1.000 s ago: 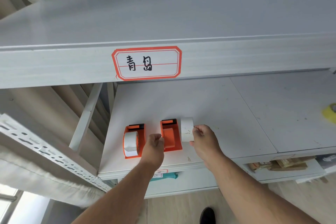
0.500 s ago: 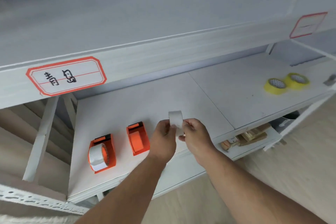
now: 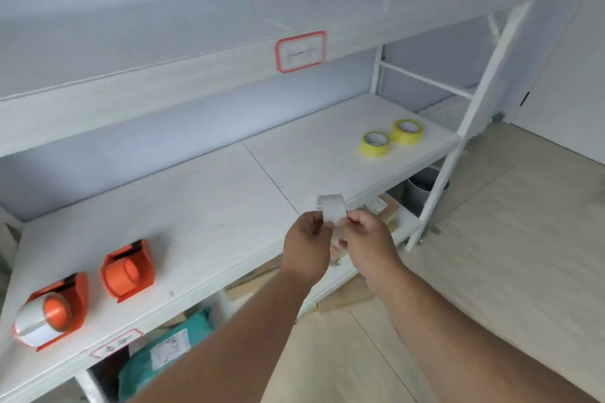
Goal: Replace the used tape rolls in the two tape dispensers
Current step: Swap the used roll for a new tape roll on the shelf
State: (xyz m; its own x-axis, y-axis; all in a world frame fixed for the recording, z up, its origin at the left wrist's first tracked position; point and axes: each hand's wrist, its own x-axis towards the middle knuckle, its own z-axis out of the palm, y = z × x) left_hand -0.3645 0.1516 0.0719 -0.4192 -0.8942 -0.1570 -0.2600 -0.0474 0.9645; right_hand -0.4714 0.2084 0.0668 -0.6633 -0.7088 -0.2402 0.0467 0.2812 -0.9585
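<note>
Both hands hold a white tape roll [image 3: 332, 208] upright in the air over the front edge of the shelf [image 3: 203, 206]; the left hand [image 3: 306, 247] pinches its left side and the right hand [image 3: 368, 240] pinches its right side; two orange dispensers sit far to the left on the shelf, the near one [image 3: 52, 311] with a roll in it, the other [image 3: 127, 268] bare; two yellow rolls [image 3: 391, 137] lie well apart to the right.

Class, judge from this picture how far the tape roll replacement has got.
Done: one dispenser is emptied. In hand: both hands, left hand and right hand, grip the used roll. Left: the other dispenser has its old roll; the yellow rolls sit unused.
</note>
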